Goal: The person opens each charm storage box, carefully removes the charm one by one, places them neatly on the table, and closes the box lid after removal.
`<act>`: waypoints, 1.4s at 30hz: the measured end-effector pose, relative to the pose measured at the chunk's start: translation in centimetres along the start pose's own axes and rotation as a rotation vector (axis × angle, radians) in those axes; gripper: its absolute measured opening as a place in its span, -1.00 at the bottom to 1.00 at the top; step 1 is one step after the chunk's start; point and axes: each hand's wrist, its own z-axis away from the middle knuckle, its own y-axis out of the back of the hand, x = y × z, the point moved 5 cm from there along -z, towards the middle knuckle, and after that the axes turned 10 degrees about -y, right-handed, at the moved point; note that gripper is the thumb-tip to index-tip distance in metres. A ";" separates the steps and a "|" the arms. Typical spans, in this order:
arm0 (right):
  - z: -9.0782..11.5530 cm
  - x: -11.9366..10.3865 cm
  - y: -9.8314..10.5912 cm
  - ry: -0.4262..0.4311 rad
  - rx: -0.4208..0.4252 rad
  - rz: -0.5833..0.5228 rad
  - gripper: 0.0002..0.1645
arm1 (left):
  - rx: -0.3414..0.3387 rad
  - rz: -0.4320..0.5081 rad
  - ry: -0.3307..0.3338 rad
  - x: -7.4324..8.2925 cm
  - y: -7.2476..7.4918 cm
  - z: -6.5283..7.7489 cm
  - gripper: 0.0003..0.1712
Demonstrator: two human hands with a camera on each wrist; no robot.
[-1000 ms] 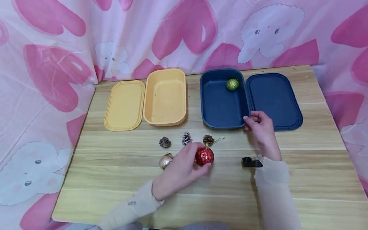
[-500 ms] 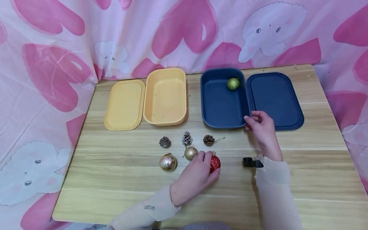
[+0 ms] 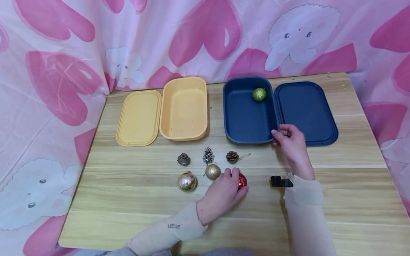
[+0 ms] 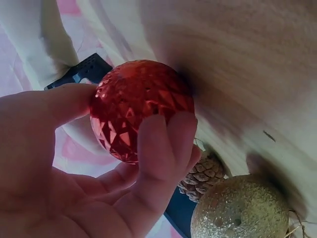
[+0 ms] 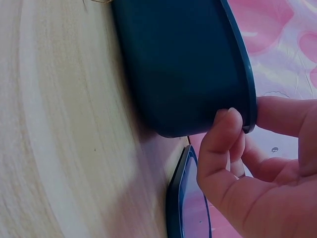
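Note:
My left hand [image 3: 221, 195] grips a shiny red Christmas ball [image 4: 133, 106] with a faceted surface, its thumb and fingers curled round it at the table. In the head view the hand covers much of that ball. A glittery gold ball [image 3: 213, 171] lies just left of the fingers, and a smooth pale-gold ball [image 3: 187, 181] further left. My right hand [image 3: 293, 145] pinches the near right corner of the dark blue box [image 5: 183, 64], thumb and fingers on either side of its rim. Inside the box, a green glitter ball [image 3: 259, 94] sits at the far right.
Three pine cones form a row: a brown one [image 3: 184, 159], a white-tipped one [image 3: 208, 155] and another brown one [image 3: 232, 156] with a cord. Behind stand a yellow box [image 3: 184, 113] and its lid [image 3: 139, 117]. The blue lid [image 3: 305, 112] lies right of the blue box.
My left hand has moved right and toward the table's near side with the red ball, uncovering the gold glitter ball. The right hand stays at the box corner.

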 end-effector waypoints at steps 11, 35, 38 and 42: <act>0.0 0.0 0.0 0.018 0.000 0.009 -0.35 | -0.011 -0.036 0.023 0.0 0.5 -0.2 -0.48; 0.3 -0.1 0.2 0.025 0.005 0.009 -0.37 | -0.038 0.058 -0.101 -3.3 9.7 -1.0 -0.47; 0.2 0.0 0.2 0.024 0.005 0.009 -0.37 | -0.010 0.064 -0.128 -4.1 12.3 -2.2 -0.50; 0.2 0.0 0.1 0.014 -0.008 -0.003 -0.36 | -0.016 0.083 -0.211 -4.8 15.0 -4.9 -0.52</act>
